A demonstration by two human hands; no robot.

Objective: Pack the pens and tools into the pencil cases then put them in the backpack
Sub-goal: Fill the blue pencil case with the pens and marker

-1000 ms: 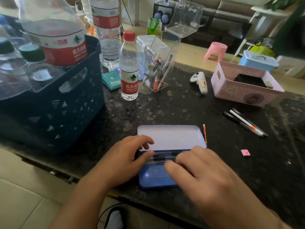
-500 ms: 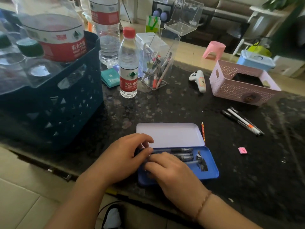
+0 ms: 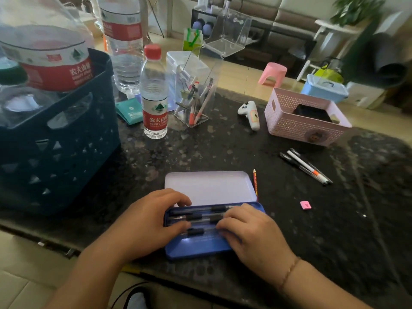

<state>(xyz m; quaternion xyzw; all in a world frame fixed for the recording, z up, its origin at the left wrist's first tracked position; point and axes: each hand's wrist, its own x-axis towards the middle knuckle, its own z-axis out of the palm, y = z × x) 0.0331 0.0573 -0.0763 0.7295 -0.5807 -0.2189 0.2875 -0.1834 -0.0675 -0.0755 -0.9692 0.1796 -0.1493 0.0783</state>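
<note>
Hands, left hand [image 3: 147,221] and right hand [image 3: 249,230], now spread flat over pens [image 3: 200,218] in pencil case [image 3: 196,248], gripping nothing.

We read 农夫山泉 and "NONGFU SPRING" on the red label of the small water bottle [image 3: 155,94]. Left of it, the big jug [image 3: 48,56] in the crate shows 农夫山泉 too. The game controller [image 3: 249,114] sticker is unreadable.
</note>
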